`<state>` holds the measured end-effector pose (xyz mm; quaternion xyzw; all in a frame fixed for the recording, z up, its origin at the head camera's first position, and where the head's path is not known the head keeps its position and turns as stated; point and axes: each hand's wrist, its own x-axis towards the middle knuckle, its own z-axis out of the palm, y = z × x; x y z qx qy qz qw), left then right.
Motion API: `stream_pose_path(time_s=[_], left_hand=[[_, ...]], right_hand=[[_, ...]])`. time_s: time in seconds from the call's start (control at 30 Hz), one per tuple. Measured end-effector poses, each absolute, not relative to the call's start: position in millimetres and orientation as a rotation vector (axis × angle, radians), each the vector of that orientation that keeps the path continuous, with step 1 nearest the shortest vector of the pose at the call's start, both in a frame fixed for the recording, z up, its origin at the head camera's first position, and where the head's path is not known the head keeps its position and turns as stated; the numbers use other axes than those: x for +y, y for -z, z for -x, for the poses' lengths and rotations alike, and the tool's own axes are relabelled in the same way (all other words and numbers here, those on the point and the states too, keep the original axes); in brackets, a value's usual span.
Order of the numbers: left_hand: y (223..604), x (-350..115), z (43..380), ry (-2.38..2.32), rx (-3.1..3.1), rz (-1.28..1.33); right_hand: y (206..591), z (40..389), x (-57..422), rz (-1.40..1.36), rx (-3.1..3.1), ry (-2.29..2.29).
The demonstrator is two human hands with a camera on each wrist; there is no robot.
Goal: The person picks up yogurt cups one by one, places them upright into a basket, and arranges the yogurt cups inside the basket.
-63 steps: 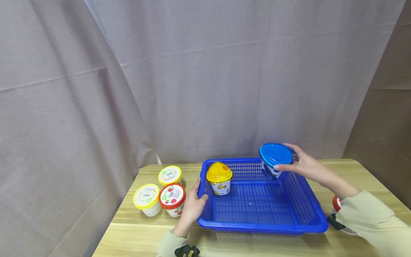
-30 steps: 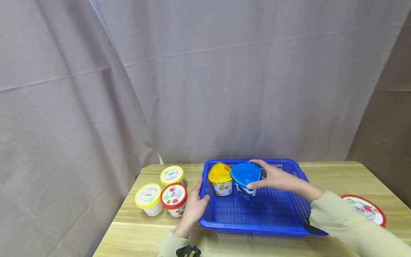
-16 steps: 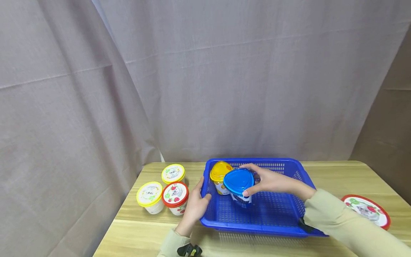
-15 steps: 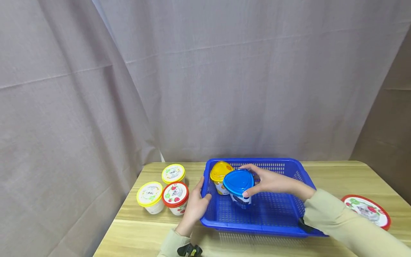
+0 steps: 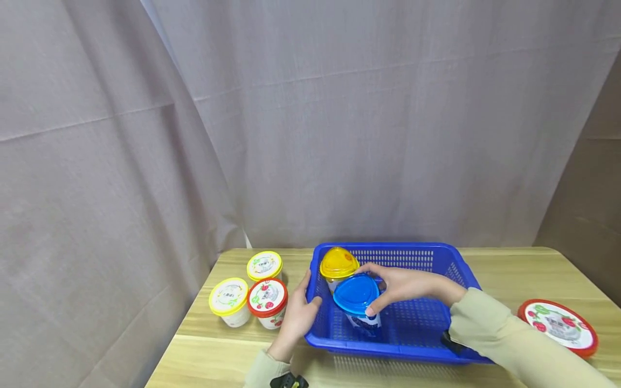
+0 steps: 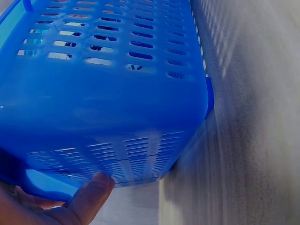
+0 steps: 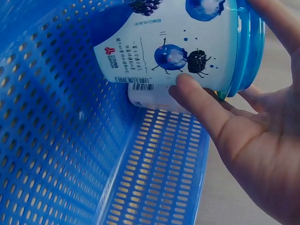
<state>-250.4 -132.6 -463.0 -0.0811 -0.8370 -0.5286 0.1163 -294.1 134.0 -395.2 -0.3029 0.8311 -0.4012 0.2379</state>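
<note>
My right hand (image 5: 412, 284) grips a yogurt cup (image 5: 356, 294) with a blue lid, fingers and thumb round its side just under the lid. Blueberries and blackberries are printed on its wall (image 7: 173, 56) in the right wrist view. The cup is inside the blue plastic basket (image 5: 378, 349), at its front left. Behind it stands a cup with a domed yellow lid (image 5: 338, 262), partly hidden by the blue-lidded one. My left hand (image 5: 298, 317) holds the basket's left rim, and its thumb (image 6: 93, 194) lies against the perforated side in the left wrist view.
Left of the basket stand two white tubs with yellow lids (image 5: 264, 265) (image 5: 229, 297) and a red-lidded tub (image 5: 268, 298). Another red-lidded tub (image 5: 558, 326) sits on the right, partly behind my right sleeve. The wooden table (image 5: 199, 355) backs onto a grey curtain (image 5: 315, 134).
My right hand has carried the blue-lidded yogurt cup from the basket's back right to the left, then nearer to me, in front of the yellow-lidded cup. The left hand has stayed on the rim.
</note>
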Motion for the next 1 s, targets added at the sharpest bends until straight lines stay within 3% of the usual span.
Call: stream_pose_path(time_s=[1.0], left_hand=[[464.2,-133.2,251.6,1.575,-2.495,0.182]], right_hand=[[405.4,309.5,116.1,0.765,2.176,1.096]])
